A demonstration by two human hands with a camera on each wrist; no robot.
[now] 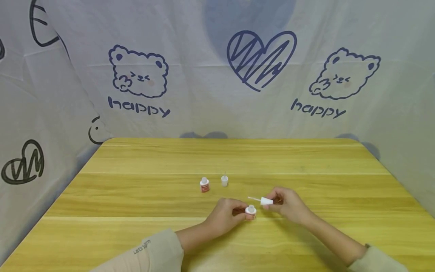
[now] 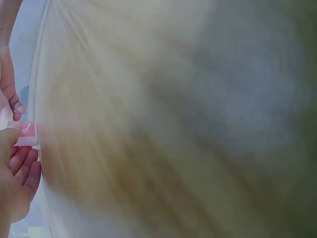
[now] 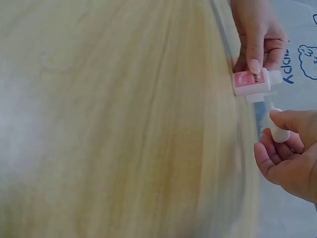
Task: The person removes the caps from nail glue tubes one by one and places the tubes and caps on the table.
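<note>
My left hand (image 1: 222,217) pinches a small white bottle (image 1: 250,214) with a pink-red label, which stands upright on the table. Its neck is uncapped. A white brush cap (image 1: 267,201) is held between the thumb and fingers of my right hand (image 1: 289,205), its thin brush pointing left, just above and to the right of that bottle and apart from it. In the right wrist view, the label of the bottle (image 3: 250,83) faces the camera and the brush cap (image 3: 280,133) is close to the neck. The left wrist view shows only part of the bottle (image 2: 28,133) beside the left thumb.
Farther back on the wooden table (image 1: 136,189), a second small bottle (image 1: 204,186) with a red label stands uncapped. Another white brush cap (image 1: 224,181) stands to its right, brush upward. A pale cloth (image 1: 200,87) with bear and heart drawings hangs behind the table.
</note>
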